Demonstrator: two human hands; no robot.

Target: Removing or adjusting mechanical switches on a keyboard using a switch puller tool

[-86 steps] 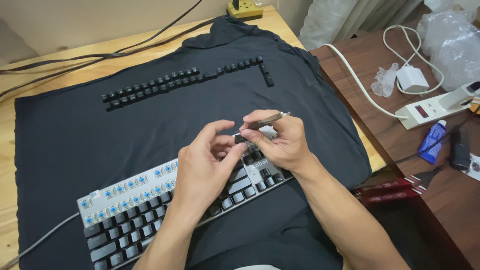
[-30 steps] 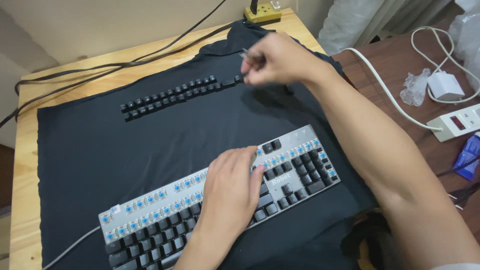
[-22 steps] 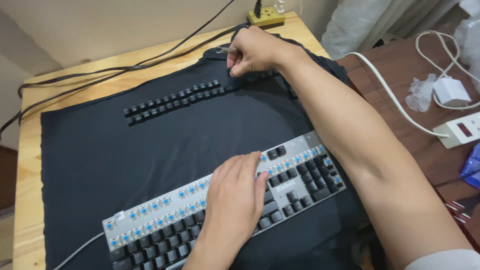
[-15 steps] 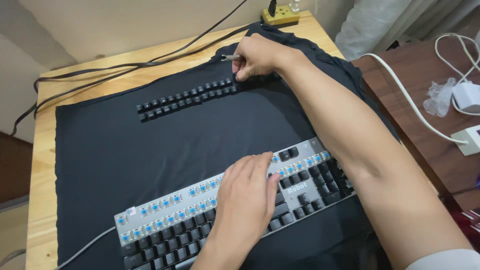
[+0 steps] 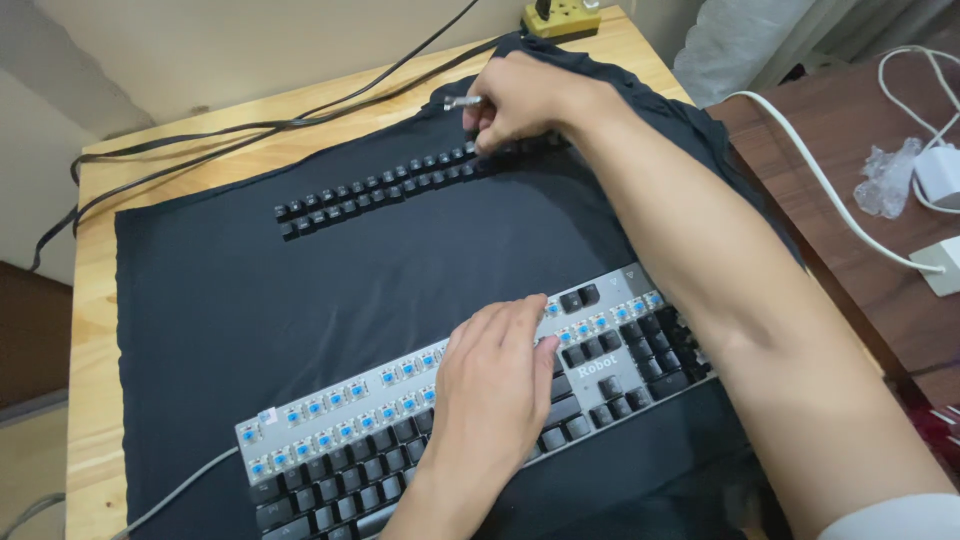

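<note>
A grey mechanical keyboard (image 5: pixel 330 420) lies on a black cloth (image 5: pixel 300 290), its upper rows showing bare blue switches, black keycaps on the lower rows. My left hand (image 5: pixel 495 385) rests flat on its middle. My right hand (image 5: pixel 525 100) reaches to the far edge of the cloth, fingers closed around a small metal keycap puller (image 5: pixel 462 101). Its fingertips touch the right end of two rows of loose black keycaps (image 5: pixel 380 185) laid out on the cloth.
The cloth covers a wooden table (image 5: pixel 95 250). Black cables (image 5: pixel 250 125) run along the back edge to a yellow socket (image 5: pixel 560 18). A brown side table (image 5: pixel 880 230) to the right holds a white cable, a charger (image 5: pixel 940 175) and crumpled plastic.
My right hand carried the puller from the keyboard up to the right end of the keycap rows. My left hand settled flat on the keyboard. The view shifted slightly.
</note>
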